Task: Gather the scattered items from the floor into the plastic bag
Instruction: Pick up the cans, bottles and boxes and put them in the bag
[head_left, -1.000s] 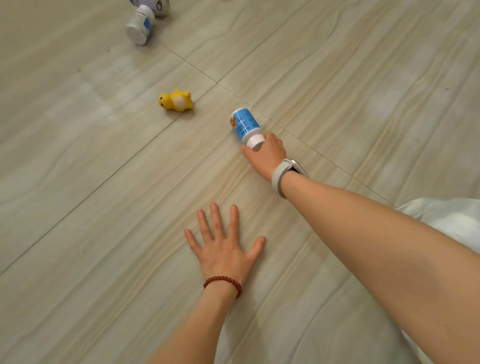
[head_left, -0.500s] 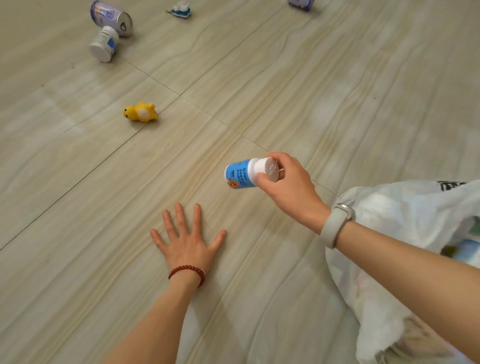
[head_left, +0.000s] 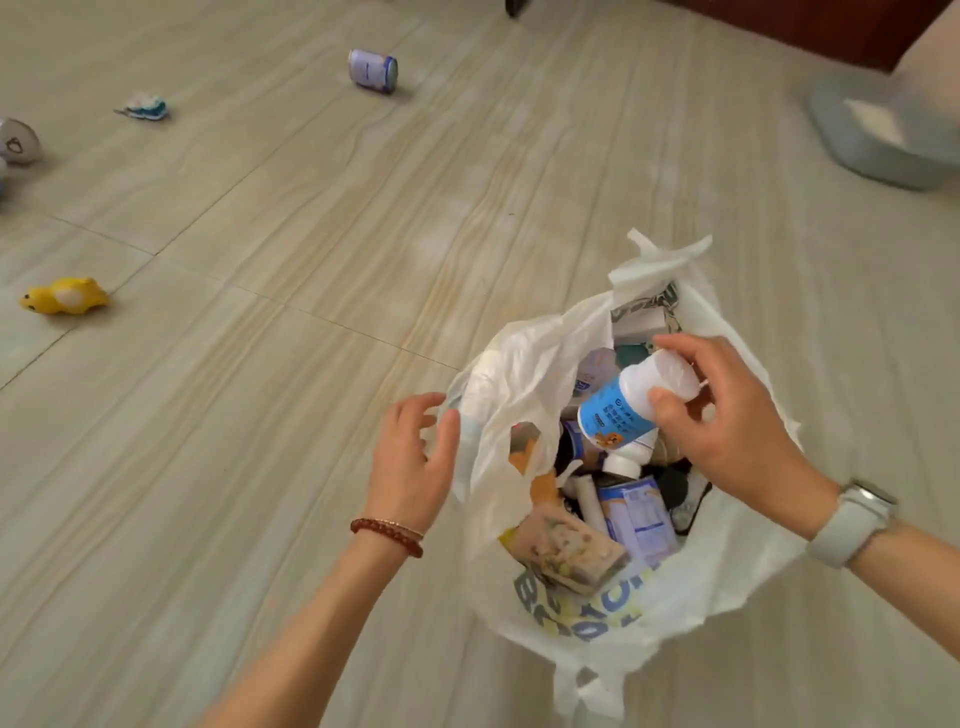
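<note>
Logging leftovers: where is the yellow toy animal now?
The yellow toy animal lies on the floor at the far left of the head view, well left of the white plastic bag.

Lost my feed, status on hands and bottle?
Right hand holds bottle over open bag. Left hand at bag rim, empty. Nothing blocking; duck and can on floor.

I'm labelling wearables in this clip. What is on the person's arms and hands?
Both forearms are bare, with no sleeves in view, and no gloves or rings are visible. The left hand has a thin bracelet of small dark red beads at the wrist. The right hand has a watch at the wrist, on a wide, smooth, pale grey band.
</note>
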